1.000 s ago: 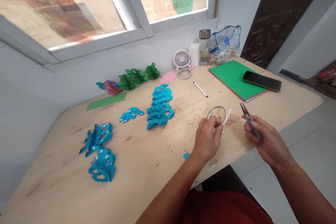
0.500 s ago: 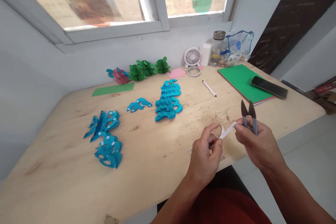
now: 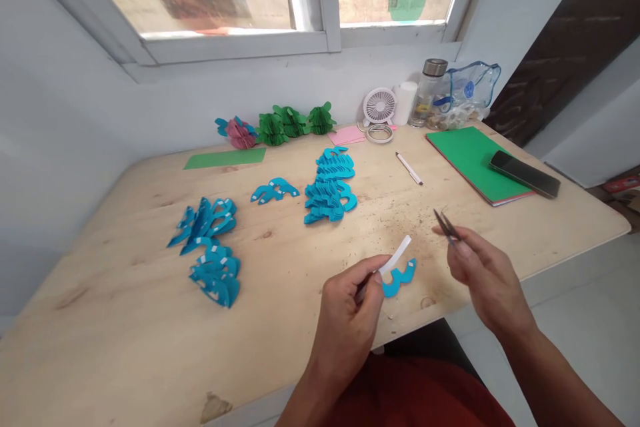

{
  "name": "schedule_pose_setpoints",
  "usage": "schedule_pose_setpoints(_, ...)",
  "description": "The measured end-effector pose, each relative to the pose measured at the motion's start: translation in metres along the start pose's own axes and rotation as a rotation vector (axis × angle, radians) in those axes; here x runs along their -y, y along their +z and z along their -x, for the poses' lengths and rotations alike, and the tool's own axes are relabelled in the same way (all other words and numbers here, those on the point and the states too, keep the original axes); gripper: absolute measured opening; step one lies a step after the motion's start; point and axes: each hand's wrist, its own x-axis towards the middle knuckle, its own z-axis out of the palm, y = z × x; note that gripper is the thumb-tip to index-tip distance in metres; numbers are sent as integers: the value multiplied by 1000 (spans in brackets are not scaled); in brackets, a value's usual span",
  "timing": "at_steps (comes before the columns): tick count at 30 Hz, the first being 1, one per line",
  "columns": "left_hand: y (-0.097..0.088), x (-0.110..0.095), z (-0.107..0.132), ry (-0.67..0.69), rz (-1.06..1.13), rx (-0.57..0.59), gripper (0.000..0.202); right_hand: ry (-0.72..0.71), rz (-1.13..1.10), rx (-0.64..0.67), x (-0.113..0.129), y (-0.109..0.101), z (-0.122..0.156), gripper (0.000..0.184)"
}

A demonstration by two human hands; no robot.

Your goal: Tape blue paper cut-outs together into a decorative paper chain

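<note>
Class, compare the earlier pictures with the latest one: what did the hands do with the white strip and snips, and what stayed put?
The right hand let go of the white strip and drew back to the right, its snips now tilted to the left. The left hand keeps pinching the strip, close by a blue cut-out. The blue piles, pen and phone stayed put.

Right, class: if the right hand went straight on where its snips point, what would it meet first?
Probably the white pen: the snips in the right hand aim toward it, though their height is unclear.
</note>
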Motion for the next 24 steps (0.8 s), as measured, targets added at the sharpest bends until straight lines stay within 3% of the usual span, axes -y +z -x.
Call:
schedule_pose_setpoints(4,-3,-2,1,25,5,-32,31,165,-182,209,-14,6,7,42)
schedule_pose_setpoints(9,0,-5,3,23,-16,-6,31,299,-283,260,-18,14,14,42)
schedule_pose_setpoints(24,7,-3,6,54,-106,29,31,233,-286,258,-19,15,16,43)
